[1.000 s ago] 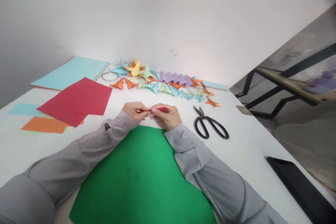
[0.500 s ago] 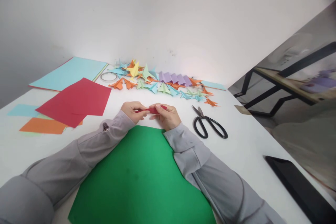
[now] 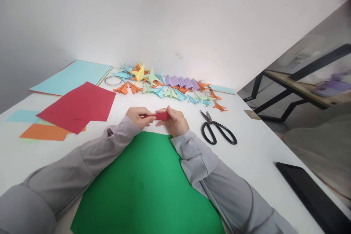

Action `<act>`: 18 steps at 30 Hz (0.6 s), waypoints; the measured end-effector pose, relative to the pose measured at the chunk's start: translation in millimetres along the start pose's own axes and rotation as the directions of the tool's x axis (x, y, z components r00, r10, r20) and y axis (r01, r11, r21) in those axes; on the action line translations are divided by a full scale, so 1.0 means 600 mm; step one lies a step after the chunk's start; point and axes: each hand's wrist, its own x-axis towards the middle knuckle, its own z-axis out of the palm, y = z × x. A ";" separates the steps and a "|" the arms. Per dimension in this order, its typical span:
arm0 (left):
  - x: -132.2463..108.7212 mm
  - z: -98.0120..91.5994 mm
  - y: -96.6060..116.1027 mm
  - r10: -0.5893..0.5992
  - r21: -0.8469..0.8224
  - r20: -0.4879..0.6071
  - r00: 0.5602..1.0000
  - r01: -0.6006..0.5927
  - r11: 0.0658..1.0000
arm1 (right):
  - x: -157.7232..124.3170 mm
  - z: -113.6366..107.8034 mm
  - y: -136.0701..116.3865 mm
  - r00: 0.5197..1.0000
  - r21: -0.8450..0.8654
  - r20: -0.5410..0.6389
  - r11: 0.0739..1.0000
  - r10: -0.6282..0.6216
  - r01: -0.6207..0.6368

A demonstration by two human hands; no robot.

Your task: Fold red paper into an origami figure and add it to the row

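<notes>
White tabletop [image 3: 255, 150] is spreading below; left hand [image 3: 137, 116] is pinching red paper [image 3: 162, 116] just beyond green sheet [image 3: 148, 179]; right hand [image 3: 178, 123] is cupping paper's right end, can't tell if clamping; uneven pulling could be tearing it.

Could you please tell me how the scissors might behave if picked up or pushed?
The scissors may swing open or shut when lifted, since the blades stand slightly apart. Lying flat on the table, they would likely slide rather than roll.
</notes>
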 end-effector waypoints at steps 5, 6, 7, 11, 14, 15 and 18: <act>0.001 -0.003 0.001 -0.092 -0.040 0.023 0.995 0.093 0.995 | 0.000 -0.001 0.004 1.000 -0.033 -0.007 0.999 0.001 -0.001; 0.001 -0.004 0.002 -0.106 -0.052 0.026 0.994 0.107 0.993 | 0.000 -0.001 0.005 1.000 -0.067 -0.008 0.998 -0.016 0.016; 0.001 -0.004 0.003 -0.113 -0.061 0.031 0.993 0.115 0.992 | 0.000 -0.001 0.007 0.999 -0.115 -0.006 0.993 -0.037 0.036; -0.001 -0.004 0.006 -0.109 -0.066 0.061 0.992 0.113 0.991 | -0.001 0.000 0.012 0.993 -0.262 0.000 0.958 -0.120 0.116; -0.002 -0.003 0.006 -0.105 -0.071 0.071 0.992 0.110 0.991 | -0.002 0.001 0.012 0.991 -0.245 0.003 0.960 -0.137 0.134; -0.002 -0.003 0.005 -0.107 -0.072 0.072 0.992 0.112 0.991 | -0.002 0.000 0.012 0.991 -0.239 0.008 0.962 -0.133 0.131; -0.002 -0.003 0.005 -0.119 -0.064 0.069 0.990 0.124 0.990 | -0.002 -0.003 0.012 0.993 -0.227 0.015 0.967 -0.116 0.116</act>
